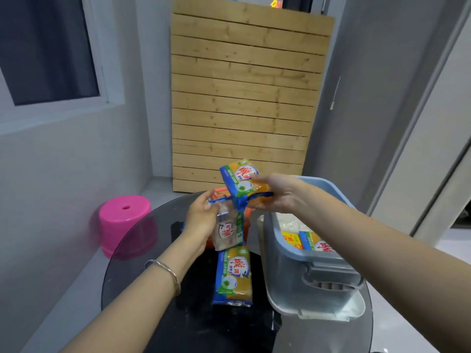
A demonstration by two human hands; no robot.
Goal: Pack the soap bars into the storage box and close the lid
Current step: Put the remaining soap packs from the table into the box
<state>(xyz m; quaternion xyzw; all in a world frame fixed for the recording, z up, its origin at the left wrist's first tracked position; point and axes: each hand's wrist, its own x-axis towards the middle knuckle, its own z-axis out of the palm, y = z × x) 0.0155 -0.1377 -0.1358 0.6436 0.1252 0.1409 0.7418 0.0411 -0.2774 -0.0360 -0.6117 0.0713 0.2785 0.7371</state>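
My right hand [274,193] grips a yellow soap bar in a blue-and-green wrapper [242,180], held tilted above the table. My left hand [201,220] holds a pale soap bar in a clear wrapper [228,231] just below it; the two packs touch at their blue ends. Another yellow soap pack [234,275] lies on the dark round glass table [132,250]. The grey-blue storage box [290,253] stands open to the right, with yellow soap bars [309,240] inside. Its lid [354,308] appears to lie under the box.
A pink plastic stool [125,222] stands on the floor left of the table. A wooden slat panel [242,98] leans against the back wall. Something orange [220,193] sits behind my hands, mostly hidden. A window is at upper left.
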